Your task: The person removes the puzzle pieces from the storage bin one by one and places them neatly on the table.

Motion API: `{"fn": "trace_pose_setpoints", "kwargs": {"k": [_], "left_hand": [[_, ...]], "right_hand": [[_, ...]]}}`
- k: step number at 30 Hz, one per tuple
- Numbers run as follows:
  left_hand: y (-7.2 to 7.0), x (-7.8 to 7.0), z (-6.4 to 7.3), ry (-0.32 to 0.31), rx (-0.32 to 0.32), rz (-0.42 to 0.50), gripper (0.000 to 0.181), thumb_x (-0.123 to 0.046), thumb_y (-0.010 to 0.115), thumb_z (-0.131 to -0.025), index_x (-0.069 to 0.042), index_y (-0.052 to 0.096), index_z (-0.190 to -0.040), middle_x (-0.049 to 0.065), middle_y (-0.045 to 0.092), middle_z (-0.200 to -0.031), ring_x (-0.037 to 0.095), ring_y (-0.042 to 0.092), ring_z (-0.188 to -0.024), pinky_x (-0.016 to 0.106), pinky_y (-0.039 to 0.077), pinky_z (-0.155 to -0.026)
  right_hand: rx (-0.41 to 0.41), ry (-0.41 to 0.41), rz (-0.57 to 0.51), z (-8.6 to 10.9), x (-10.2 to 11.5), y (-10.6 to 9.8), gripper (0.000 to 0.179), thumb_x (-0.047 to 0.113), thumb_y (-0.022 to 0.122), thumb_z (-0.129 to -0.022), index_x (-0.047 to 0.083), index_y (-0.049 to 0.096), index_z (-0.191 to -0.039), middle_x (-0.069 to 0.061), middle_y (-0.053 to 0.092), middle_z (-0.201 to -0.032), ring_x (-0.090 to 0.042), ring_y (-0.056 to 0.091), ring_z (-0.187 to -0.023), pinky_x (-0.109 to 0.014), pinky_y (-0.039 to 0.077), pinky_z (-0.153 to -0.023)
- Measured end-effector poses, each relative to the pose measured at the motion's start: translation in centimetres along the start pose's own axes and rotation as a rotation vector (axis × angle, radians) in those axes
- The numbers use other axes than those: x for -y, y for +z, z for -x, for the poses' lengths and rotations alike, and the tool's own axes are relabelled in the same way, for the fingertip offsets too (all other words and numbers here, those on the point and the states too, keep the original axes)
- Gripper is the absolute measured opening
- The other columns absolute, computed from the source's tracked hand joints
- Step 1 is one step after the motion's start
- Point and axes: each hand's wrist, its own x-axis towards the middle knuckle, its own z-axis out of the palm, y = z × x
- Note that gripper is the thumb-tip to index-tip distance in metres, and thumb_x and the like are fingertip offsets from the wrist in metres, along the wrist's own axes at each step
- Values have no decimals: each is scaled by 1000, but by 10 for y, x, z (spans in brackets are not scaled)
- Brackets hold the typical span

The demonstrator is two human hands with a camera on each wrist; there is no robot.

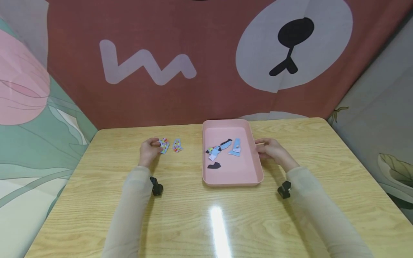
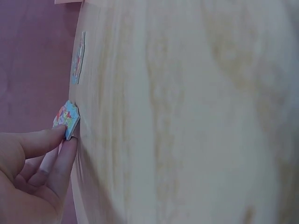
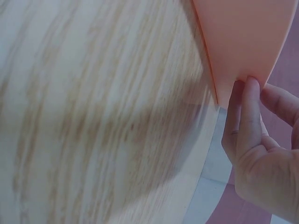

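My left hand [image 1: 149, 152] pinches a flat puzzle piece [image 1: 164, 145] with a bright multicoloured pattern between thumb and fingers, at the left of the table. In the left wrist view the piece [image 2: 67, 119] tilts up at the fingertips. Just right of it a second patterned piece [image 1: 177, 145] lies flat. A pink tray [image 1: 235, 178] sits right of centre. Fingers of my right hand [image 1: 272, 151] touch its right side; in the right wrist view the fingertips [image 3: 252, 85] rest on the outer wall near the rim.
Inside the tray are several flat pieces: light blue ones [image 1: 237, 145], a patterned cluster [image 1: 214, 152] and a black shoe-shaped one [image 1: 214, 165]. Behind the wooden table [image 1: 180, 215] hangs a reddish-brown cloth [image 1: 213, 96].
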Motion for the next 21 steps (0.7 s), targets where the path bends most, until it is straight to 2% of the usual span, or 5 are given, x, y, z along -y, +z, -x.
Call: {"fn": "trace_pose_setpoints", "kwargs": {"k": [5,10,15,17,21], "left_hand": [[-1,2,1,-4,-3,6,46,2,56,-92,7,45,-136,27,53,-133,35,55,-117,26,56,-88],[0,3,-1,7,-27,-30,45,2,58,-91,7,47,-134,26,56,-129,33,58,-113,18,56,-78],[1,6,-4,25,-40,-65,44,1,59,-90,8,49,-132,27,58,-126,33,59,-108,14,54,-72],[0,7,-5,31,-44,-62,44,1,59,-89,8,50,-131,28,58,-125,29,61,-103,12,53,-69],[-1,8,-6,40,-54,-36,44,2,60,-88,9,51,-130,28,59,-122,11,61,-81,10,50,-64]], "right_hand": [[3,3,-3,0,1,0,55,8,54,-93,-9,34,-141,-2,60,-98,1,60,-77,-14,55,-73],[3,3,7,1,1,0,55,8,54,-93,-8,34,-142,-6,58,-105,1,60,-77,-14,55,-74],[5,-2,8,1,2,0,55,9,54,-94,-9,33,-141,-5,59,-104,1,60,-78,-15,55,-74],[3,0,11,1,1,0,55,9,54,-94,-9,33,-142,-6,59,-105,1,60,-78,-15,55,-75],[-4,11,16,-1,0,0,54,9,54,-94,-8,34,-142,-10,57,-111,1,60,-78,-16,55,-75]]}}
